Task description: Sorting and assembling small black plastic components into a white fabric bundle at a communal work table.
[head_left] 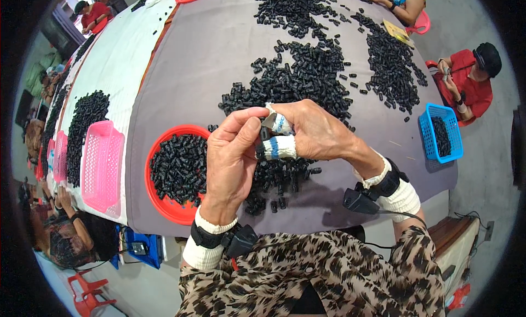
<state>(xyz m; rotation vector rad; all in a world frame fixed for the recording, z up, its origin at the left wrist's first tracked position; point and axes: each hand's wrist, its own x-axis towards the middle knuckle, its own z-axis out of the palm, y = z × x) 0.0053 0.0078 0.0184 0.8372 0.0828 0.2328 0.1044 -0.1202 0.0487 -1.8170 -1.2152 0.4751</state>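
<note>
My left hand (229,152) is closed, its thumb and forefinger pinched near the top of a small black cylindrical piece (264,134). Close against it, my right hand (316,129) curls round a small grey metal blade (269,120) that lies at the piece's upper end. White wrapping with blue marks (279,147) covers fingers of the right hand. Most of the blade and its grip are hidden inside that hand. Beneath both hands spreads a heap of similar black pieces (307,78) on the grey tabletop. A round red basin (153,188) full of these pieces stands beside my left hand.
Pink baskets (102,166) line the left side near another heap (87,117). At the right edge sits a blue basket (455,132) with black pieces, near a person in red (468,81). Other people work around the table. Cables hang from my wrist devices (361,201).
</note>
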